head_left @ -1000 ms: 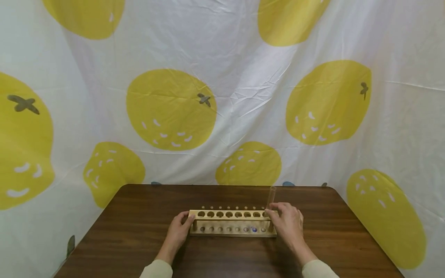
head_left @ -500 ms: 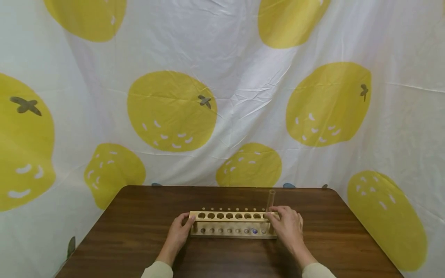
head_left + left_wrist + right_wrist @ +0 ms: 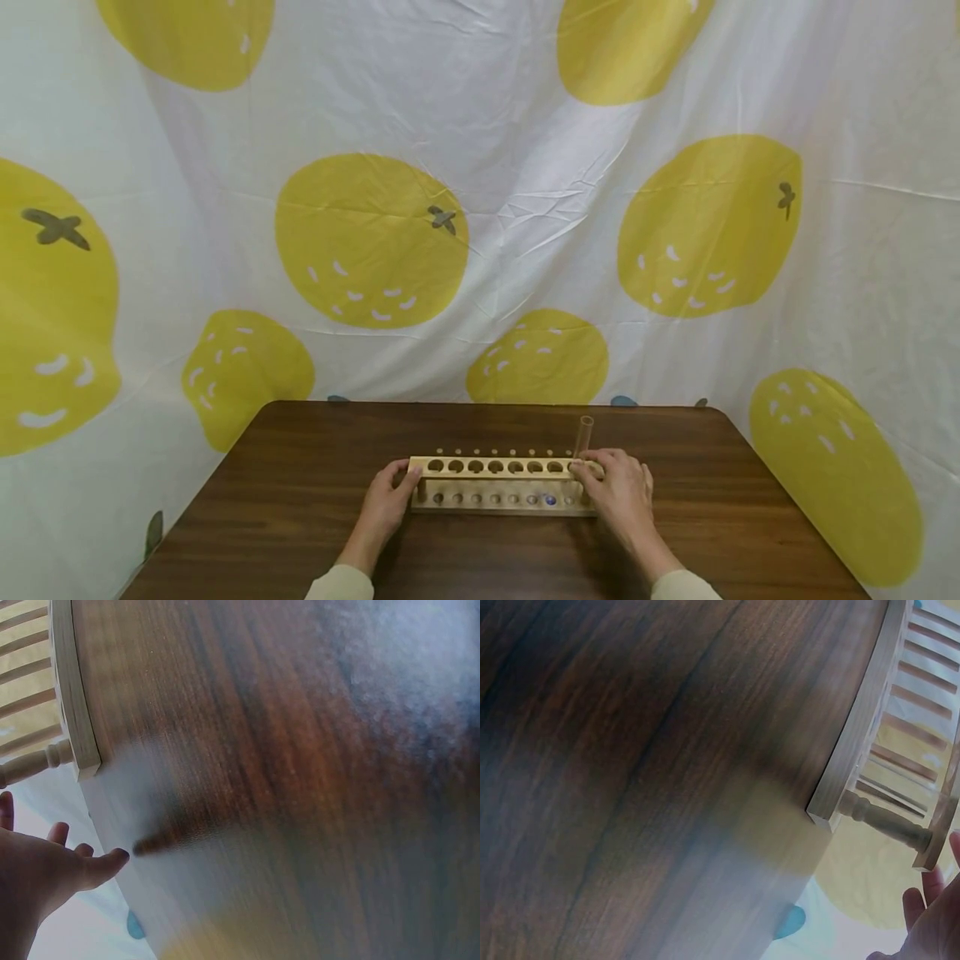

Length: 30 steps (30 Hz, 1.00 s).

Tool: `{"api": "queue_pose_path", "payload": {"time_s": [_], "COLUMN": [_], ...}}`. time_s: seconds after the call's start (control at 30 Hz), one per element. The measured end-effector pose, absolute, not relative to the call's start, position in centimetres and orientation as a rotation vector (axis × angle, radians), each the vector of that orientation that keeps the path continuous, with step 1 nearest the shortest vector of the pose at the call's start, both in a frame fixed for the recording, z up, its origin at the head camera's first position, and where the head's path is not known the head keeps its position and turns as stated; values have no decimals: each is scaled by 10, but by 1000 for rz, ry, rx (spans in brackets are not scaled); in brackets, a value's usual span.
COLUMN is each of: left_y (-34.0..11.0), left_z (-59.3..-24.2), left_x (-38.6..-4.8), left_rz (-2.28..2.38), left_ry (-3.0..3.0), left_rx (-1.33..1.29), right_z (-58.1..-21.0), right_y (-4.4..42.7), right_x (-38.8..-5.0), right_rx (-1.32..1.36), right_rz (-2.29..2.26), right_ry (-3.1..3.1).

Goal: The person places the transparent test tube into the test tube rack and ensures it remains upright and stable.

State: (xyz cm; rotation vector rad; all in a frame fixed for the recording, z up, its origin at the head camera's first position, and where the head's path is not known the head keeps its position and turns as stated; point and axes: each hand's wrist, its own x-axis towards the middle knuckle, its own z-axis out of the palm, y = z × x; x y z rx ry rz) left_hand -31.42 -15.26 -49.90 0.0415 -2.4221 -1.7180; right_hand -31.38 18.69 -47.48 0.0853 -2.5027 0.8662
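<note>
A pale wooden test tube rack (image 3: 491, 510) stands on the table, with a row of round holes in its top bar and small pegs along its back. My left hand (image 3: 386, 502) holds the rack's left end, thumb at the front of the top bar. At the right end, my right hand (image 3: 621, 493) pinches a clear glass test tube (image 3: 586, 430), which stands upright in the last hole with its mouth above the bar. The fingers hide part of the tube. In the left wrist view the left hand (image 3: 56, 866) is beside the rack's end post (image 3: 34, 765).
The dark wooden table (image 3: 480, 562) spreads around the rack. Behind it hangs a white curtain (image 3: 525, 242) printed with yellow lemons. A blue-purple spot (image 3: 551, 500) shows in one lower hollow of the rack, near the right end.
The test tube has sunk somewhat lower into the right end hole, with my right hand lowering slightly alongside it. My left hand stays at the rack's left end.
</note>
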Motion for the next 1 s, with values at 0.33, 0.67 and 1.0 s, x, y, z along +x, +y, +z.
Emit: {"api": "queue_pose_path", "payload": {"time_s": [0.33, 0.67, 1.0], "left_y": [-153, -154, -153], "left_z": [-500, -497, -498], "left_x": [-315, -317, -318], "left_rz": [-1720, -1691, -1619], "left_ry": [-2440, -2426, -2475], "left_rx": [44, -21, 17], "right_z": [-475, -474, -475], "right_y": [188, 188, 190], "right_x": [-313, -314, -312], "right_rx": [82, 97, 110], "right_rz": [865, 826, 781], "right_ry": [-2538, -2501, -2530]}}
